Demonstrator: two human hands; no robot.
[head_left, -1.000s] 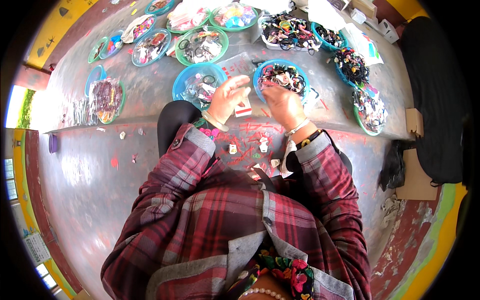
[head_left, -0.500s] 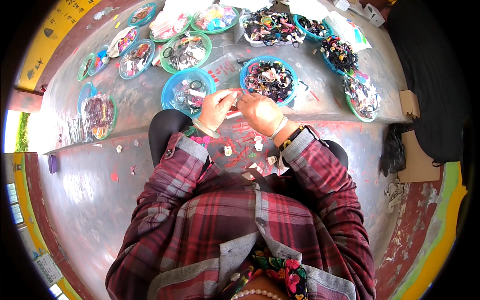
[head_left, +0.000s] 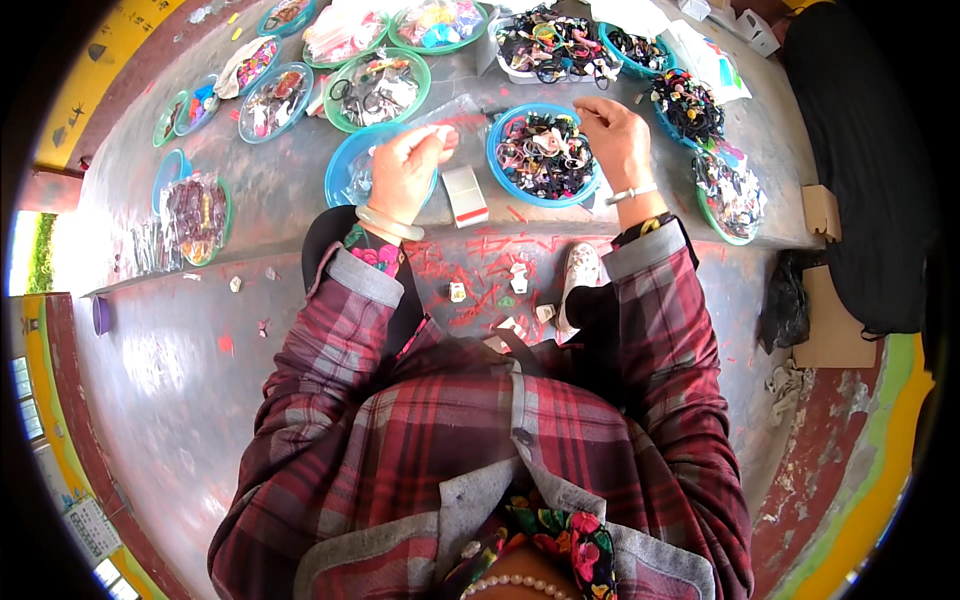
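My left hand [head_left: 408, 172] is closed above the near-left blue basket [head_left: 345, 150], its thumb and fingers pressed together. Whatever it may pinch is too small to tell. My right hand [head_left: 618, 142] hangs over the right rim of another blue basket [head_left: 493, 160], fingers drawn together in a pinch; I cannot make out anything in them. That basket is heaped with dark and coloured hair ties [head_left: 545, 155]. Between the two baskets lies a small white stack of cards or flat box [head_left: 464, 192] with a red stripe at its near end.
Green and blue baskets of packaged small goods [head_left: 375, 90] stand at the far left. A white tray [head_left: 500, 62] and more baskets hold dark hair ties [head_left: 688, 105] at the far right. Red scraps [head_left: 480, 275] litter the floor by my shoe [head_left: 582, 275]. A cardboard piece [head_left: 835, 320] leans right.
My hands were together in the middle with a red strip at the fingers. They have parted, left hand slightly left, right hand right and farther away. The white stack now shows fully.
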